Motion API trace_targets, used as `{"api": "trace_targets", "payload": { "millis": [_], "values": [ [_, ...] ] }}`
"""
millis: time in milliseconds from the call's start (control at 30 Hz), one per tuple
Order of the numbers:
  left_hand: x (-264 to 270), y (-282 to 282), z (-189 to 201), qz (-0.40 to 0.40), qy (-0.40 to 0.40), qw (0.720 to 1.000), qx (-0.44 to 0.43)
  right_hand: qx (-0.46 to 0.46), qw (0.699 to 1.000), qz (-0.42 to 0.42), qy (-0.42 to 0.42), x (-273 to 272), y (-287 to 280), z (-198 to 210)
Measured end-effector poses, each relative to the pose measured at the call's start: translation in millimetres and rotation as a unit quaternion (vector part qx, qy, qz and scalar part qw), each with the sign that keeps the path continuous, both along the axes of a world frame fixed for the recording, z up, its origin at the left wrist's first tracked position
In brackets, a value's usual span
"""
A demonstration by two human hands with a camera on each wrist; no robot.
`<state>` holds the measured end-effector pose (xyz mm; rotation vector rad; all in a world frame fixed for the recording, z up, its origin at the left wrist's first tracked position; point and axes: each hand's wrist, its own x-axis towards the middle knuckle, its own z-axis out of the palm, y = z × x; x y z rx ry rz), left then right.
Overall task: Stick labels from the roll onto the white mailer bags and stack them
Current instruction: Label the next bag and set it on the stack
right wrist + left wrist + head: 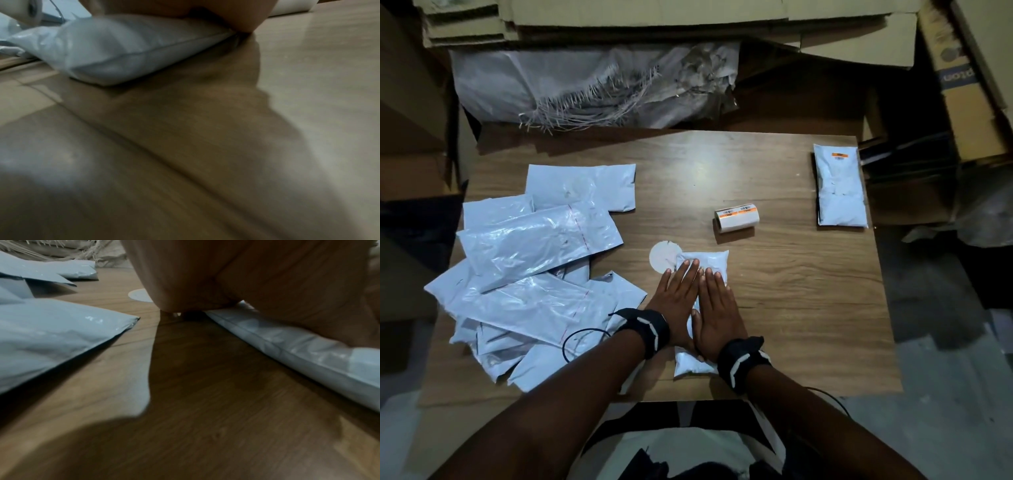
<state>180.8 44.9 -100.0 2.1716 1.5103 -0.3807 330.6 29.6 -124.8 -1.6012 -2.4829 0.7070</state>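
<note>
- While both hands lie flat on it, the mailer bag point(705, 263) rests near the centre of the table point(808, 308), toward the 6 o'clock edge; no label shows on its uncovered part.
- The left hand point(678, 291) and right hand point(717, 310) press palm-down side by side, fingers straight, gripping nothing.
- The label roll point(737, 217) lies on its side just beyond the bag, at 12 o'clock from the hands.
- Done, by judgement: one labelled stack point(840, 186) at 2 o'clock, with an orange label point(839, 155) at its far end.
- Left: the loose pile of bags point(534, 267) at 9 o'clock shows no labels, so most of the work remains.
- A white disc point(662, 255) lies partly under the bag's far left corner.
- The surface is wood-grain laminate; flattened cardboard point(654, 17) and a frayed woven sack point(585, 85) lie beyond at 12 o'clock. Lighting is dim.
</note>
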Motion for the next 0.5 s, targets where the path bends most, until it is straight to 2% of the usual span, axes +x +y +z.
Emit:
{"api": "trace_targets", "payload": {
  "millis": [167,233,300,333,400,467,500],
  "values": [
    [0.1,-0.5,-2.1,0.006,-0.017,1.000,0.003,-0.021,1.000,0.003,0.001,0.2,1.2,1.4],
    [-0.2,-1.2,-3.8,0.003,-0.013,1.000,0.003,-0.043,0.999,0.010,0.027,3.2,5.4,3.6],
    [-3.5,-3.5,-2.2,0.013,-0.024,1.000,0.002,-0.058,0.996,-0.018,0.058,11.7,9.9,7.0],
    [-6.4,-4.3,-1.1,0.034,-0.050,0.998,0.007,-0.053,0.995,-0.055,0.069,18.2,11.1,9.8],
    [-13.0,-5.7,3.8,0.136,-0.151,0.979,0.010,-0.057,0.985,-0.140,0.084,32.9,9.9,16.4],
    [-20.7,-4.3,6.7,0.243,-0.224,0.944,0.017,-0.117,0.970,-0.194,0.085,41.5,5.6,23.2],
    [-23.5,-3.4,7.4,0.267,-0.228,0.936,0.014,-0.154,0.962,-0.204,0.092,42.7,3.0,25.4]
  ]
}}
